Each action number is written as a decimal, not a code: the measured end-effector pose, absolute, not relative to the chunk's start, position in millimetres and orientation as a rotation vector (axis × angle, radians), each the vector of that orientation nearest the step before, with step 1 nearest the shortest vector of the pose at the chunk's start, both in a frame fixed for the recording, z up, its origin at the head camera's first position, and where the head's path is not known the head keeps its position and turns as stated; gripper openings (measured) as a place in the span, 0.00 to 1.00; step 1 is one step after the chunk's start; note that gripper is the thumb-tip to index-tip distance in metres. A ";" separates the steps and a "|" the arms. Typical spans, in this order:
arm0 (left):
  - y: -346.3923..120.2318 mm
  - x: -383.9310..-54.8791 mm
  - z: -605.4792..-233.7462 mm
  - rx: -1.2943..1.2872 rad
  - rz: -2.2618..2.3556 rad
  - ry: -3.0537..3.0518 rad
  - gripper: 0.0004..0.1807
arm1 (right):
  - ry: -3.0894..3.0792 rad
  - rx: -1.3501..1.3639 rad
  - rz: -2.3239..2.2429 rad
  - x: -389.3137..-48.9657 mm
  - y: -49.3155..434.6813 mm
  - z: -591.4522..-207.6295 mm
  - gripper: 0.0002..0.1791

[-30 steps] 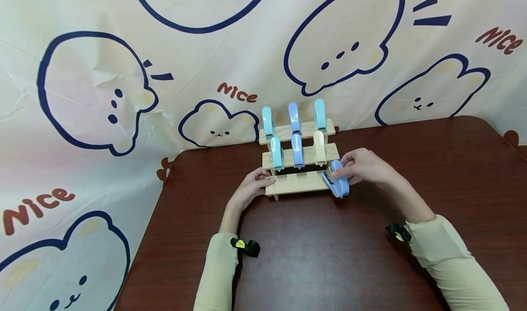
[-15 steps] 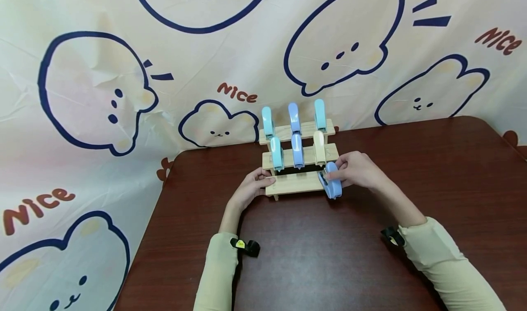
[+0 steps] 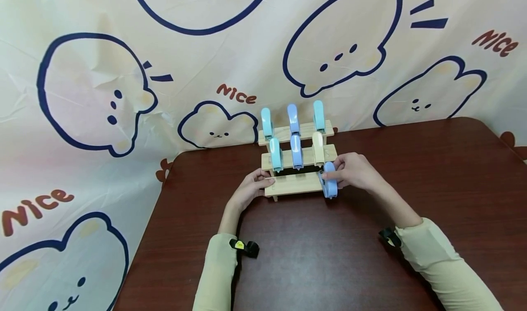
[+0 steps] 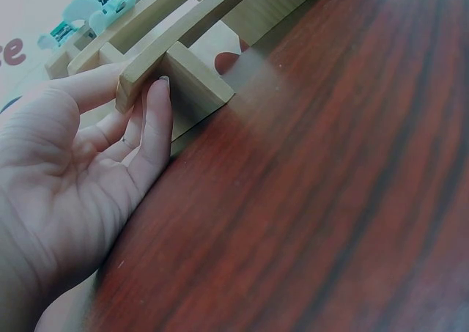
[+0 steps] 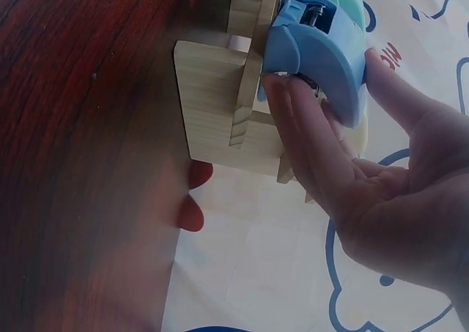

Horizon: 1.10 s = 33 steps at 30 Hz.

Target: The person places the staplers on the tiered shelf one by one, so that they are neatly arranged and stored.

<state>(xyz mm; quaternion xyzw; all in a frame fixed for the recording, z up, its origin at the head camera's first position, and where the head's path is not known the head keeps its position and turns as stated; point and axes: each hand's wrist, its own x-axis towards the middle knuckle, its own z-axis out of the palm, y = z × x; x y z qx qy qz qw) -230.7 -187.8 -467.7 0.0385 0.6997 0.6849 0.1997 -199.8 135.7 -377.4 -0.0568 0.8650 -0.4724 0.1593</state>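
Observation:
In the head view, my right hand (image 3: 357, 170) pinches a small blue stapler (image 3: 330, 183) between thumb and fingers. It stands upright at the right end of the bottom step of a three-step wooden rack (image 3: 294, 184). In the right wrist view the stapler (image 5: 319, 50) is over the step board, a spring showing inside. My left hand (image 3: 252, 184) holds the left end of that step. In the left wrist view its thumb lies on the board (image 4: 146, 64) and the fingers are below. The middle step bears a turquoise stapler (image 3: 276, 154), a blue one (image 3: 296, 151) and a cream one (image 3: 318, 148).
On the top step stand two turquoise staplers, left (image 3: 266, 122) and right (image 3: 319, 115), with a blue-violet stapler (image 3: 293, 119) between them. The rack stands on a dark brown table (image 3: 313, 247) near its back edge. Behind hangs a printed cloth (image 3: 230, 64).
My right hand has brought the blue stapler leftward onto the right end of the bottom step and turned it from tilted to more upright. The left hand keeps its hold on the rack.

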 end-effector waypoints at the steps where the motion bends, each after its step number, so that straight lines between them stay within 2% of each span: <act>1: -187.7 -230.8 -467.7 0.108 1.914 1.955 0.09 | 2.475 -0.164 -1.351 -199.9 135.6 -377.5 0.24; 33: -188.9 -230.9 -469.0 0.136 1.918 1.942 0.10 | 2.570 -0.201 -1.349 -203.7 134.8 -388.9 0.21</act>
